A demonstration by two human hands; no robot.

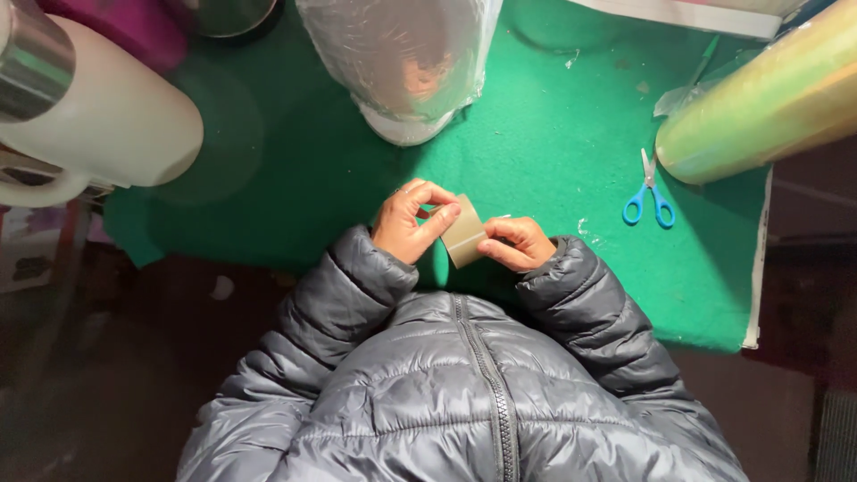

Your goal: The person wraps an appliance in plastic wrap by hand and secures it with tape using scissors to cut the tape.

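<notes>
A small tan piece of card or paper (465, 236) is held between both my hands just above the near edge of the green table mat (553, 152). My left hand (409, 223) pinches its left side with thumb and curled fingers. My right hand (518, 243) grips its right edge with closed fingers. Both arms wear a grey puffer jacket (464, 384), which fills the lower part of the view.
Blue-handled scissors (649, 194) lie on the mat to the right. A large yellowish roll of film (759, 103) rests at the far right. A plastic-wrapped object (406, 62) stands straight ahead. A white jug (98, 116) sits at the left.
</notes>
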